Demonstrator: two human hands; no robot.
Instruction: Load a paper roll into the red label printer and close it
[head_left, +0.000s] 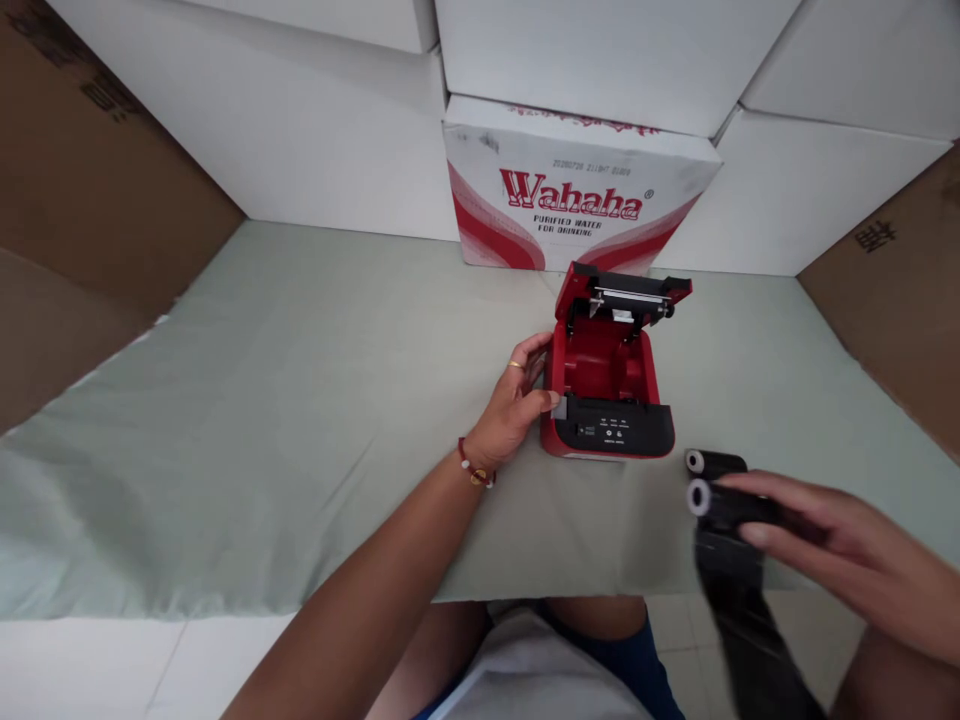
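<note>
A red and black label printer (pixel 616 430) stands on the cloth-covered table, its lid (pixel 630 290) raised and its red inside exposed. My left hand (pixel 517 405) grips the printer's left side, with the thumb on a grey piece at the front corner and the fingers along the wall. Over the table's front right my right hand (pixel 817 530) is closed around a black ribbon roll (pixel 731 505) with a pale core. From that roll a loose black strip (pixel 739 600) hangs down past the table edge, blurred at the bottom. Just behind it is a second black roll (pixel 724 462).
A white and red Wahaha water carton (pixel 577 200) stands behind the printer, among white boxes (pixel 300 130) forming a back wall. Brown cardboard (pixel 90 220) borders the left side, and more cardboard (pixel 900 280) the right. The table's front edge lies close to my lap.
</note>
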